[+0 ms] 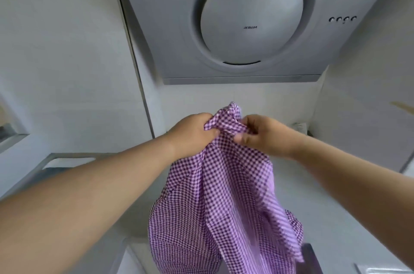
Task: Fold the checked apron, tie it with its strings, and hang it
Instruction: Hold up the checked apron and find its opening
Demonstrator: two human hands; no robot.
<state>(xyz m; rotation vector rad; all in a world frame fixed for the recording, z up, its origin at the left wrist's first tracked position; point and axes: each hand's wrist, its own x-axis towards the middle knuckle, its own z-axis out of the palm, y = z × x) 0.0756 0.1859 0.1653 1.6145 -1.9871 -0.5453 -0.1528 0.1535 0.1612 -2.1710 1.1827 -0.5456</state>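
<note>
Under the range hood (pixel 251 20), both my left hand (pixel 190 132) and right hand (pixel 264 135) pinch the checked apron (pixel 219 195) at its bunched top; it hangs loose, apparently unfolded, untied, not hung.

Single head-worn wide-angle view, tilted forward and slightly upward, range hood (pixel 251 20) far above, both forearms reaching in close below

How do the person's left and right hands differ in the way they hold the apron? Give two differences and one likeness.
The left hand is a closed fist bunching the apron; the right hand pinches it with fingertips. The left hand shows its back; the right hand shows thumb and curled fingers. Both grip the top, close together, cloth hanging below.
</note>
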